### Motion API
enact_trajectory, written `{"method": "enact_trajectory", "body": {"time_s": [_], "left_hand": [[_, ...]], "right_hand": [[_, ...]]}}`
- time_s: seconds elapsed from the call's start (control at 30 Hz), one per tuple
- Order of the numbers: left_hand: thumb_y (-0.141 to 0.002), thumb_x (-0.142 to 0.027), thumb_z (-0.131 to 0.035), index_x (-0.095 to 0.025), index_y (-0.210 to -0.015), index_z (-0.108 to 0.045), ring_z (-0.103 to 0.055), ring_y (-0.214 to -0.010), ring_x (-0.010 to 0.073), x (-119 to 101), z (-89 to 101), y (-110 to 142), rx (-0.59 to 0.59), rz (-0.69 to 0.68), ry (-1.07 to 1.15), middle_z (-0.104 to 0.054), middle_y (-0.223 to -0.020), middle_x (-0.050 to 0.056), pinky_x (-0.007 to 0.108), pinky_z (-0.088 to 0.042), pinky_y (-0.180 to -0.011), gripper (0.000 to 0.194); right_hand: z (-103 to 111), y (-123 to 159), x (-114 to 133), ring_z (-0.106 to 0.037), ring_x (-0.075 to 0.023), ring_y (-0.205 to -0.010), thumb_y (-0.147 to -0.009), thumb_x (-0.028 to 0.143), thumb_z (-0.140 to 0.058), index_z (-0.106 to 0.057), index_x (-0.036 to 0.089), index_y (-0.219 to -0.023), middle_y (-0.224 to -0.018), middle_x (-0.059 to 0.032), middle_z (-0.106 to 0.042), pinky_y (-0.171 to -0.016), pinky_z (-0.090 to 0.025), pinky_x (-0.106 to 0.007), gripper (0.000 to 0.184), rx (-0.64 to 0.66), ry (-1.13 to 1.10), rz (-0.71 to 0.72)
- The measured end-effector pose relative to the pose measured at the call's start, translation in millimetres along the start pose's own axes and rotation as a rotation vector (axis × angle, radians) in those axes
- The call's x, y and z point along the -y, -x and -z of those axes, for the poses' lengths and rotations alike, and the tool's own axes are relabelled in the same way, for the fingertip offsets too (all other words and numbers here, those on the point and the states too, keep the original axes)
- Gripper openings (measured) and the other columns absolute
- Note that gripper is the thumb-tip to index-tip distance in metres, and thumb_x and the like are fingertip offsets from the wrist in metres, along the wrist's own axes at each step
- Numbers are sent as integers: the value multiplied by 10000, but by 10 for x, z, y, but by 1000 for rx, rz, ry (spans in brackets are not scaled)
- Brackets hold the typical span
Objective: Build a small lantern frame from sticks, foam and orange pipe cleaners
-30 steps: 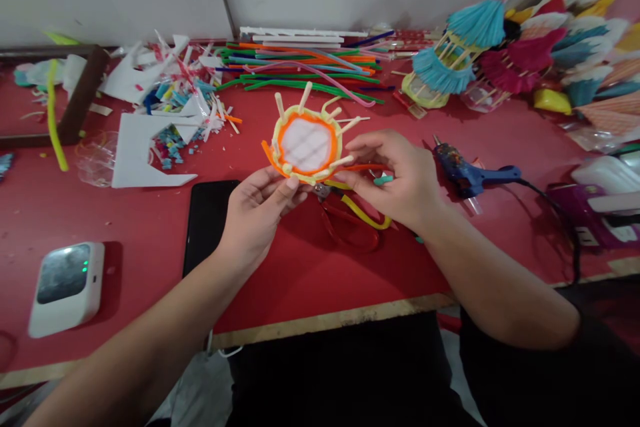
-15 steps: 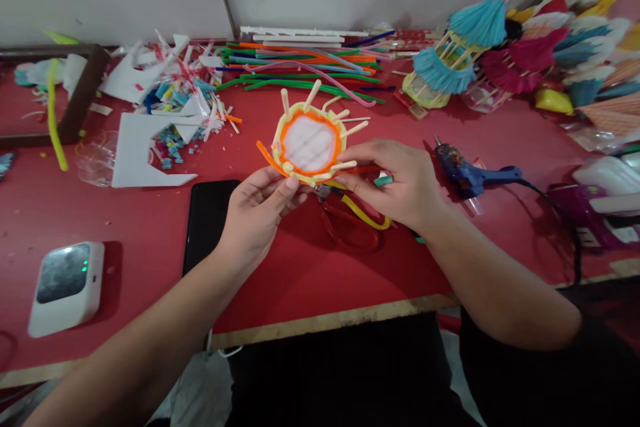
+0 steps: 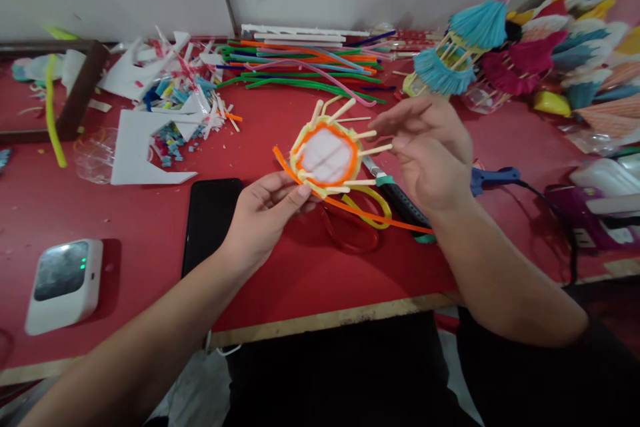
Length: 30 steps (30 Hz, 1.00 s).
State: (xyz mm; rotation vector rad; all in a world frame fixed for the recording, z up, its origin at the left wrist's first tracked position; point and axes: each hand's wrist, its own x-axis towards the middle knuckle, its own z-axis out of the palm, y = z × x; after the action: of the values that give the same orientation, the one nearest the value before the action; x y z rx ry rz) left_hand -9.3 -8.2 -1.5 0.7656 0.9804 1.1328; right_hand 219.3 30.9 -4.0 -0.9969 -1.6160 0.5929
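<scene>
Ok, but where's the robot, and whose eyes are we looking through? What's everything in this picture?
There's no robot here. You see a person's bare left hand and right hand. The camera is worn on that person's head, looking forward and down.

The left hand holds a round craft piece with a white middle and an orange and yellow rim. Pale sticks poke out of it. The right hand's fingertips are by one stick's end; I can't tell whether they pinch it.

On the red table lie a black phone, a white box with green lights, a knife with a dark handle and, at the back, colourful fuzzy stems.
</scene>
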Motion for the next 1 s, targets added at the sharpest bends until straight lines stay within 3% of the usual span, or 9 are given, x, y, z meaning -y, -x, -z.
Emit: {"method": "enact_trajectory", "body": {"time_s": [0.07,0.13,0.23,0.3,0.43,0.53,0.63,0.8,1.0], "left_hand": [[-592,-316,-985,-182,-808,-777,-742,-688,127,2,0,-13,-39,-14,49,-795,-794,14,225,-637,-709,328],[-579,-285,-991,-180,-800,-763,-738,-687,113,0,2,-37,-83,-35,104,-789,-789,-4,208,-633,-712,334],[-598,-258,-980,-164,-861,-760,-737,-709,94,-9,-1,-64,-103,-27,119,-795,-845,-1,171,-618,-719,356],[-604,-271,-976,-157,-892,-753,-734,-700,91,-13,-11,-63,-97,-4,97,-794,-840,5,160,-605,-712,382],[-591,-330,-984,-161,-892,-749,-770,-768,162,-8,-35,-32,-36,17,58,-798,-812,29,244,-627,-765,417],[-599,-339,-980,-173,-927,-765,-787,-838,201,4,-36,-17,-2,20,47,-811,-847,43,307,-641,-843,426],[-601,-328,-979,-185,-919,-772,-789,-846,195,11,-24,-21,-5,17,63,-815,-854,38,301,-645,-849,406],[-612,-296,-977,-194,-877,-784,-777,-802,162,3,-19,-17,34,45,103,-811,-832,23,262,-648,-809,344],[-629,-236,-965,-214,-925,-781,-771,-851,155,-24,-38,44,52,38,83,-811,-934,3,268,-653,-817,349]], "right_hand": [[-12,-3,36,-714,-218,-972,-946,232,-518,-590,270,-1058,-1040,-44,-703,-813,-622,-393,139,12,68,35],[-52,27,128,-708,-224,-959,-927,223,-572,-624,274,-1036,-1005,-42,-706,-820,-613,-404,131,-12,212,185],[-172,119,298,-697,-204,-838,-902,186,-656,-685,277,-984,-886,-33,-734,-790,-588,-369,126,27,431,433],[-278,188,374,-681,-170,-730,-926,185,-656,-708,274,-1028,-804,-12,-739,-719,-569,-322,145,96,499,486],[-447,278,386,-672,-145,-705,-991,206,-594,-717,262,-1118,-796,-5,-749,-696,-554,-285,185,109,574,467],[-488,298,351,-655,-169,-740,-988,221,-602,-732,254,-1155,-826,-31,-737,-720,-549,-329,214,93,625,453],[-482,297,334,-630,-195,-780,-968,246,-629,-741,253,-1188,-866,-56,-705,-733,-548,-374,247,82,678,423],[-425,265,315,-624,-201,-894,-952,203,-627,-742,279,-1169,-974,-68,-636,-766,-588,-392,257,100,485,449],[-366,228,306,-638,-190,-1048,-934,138,-647,-756,319,-1087,-1073,-73,-576,-828,-631,-359,261,106,268,330]]}}
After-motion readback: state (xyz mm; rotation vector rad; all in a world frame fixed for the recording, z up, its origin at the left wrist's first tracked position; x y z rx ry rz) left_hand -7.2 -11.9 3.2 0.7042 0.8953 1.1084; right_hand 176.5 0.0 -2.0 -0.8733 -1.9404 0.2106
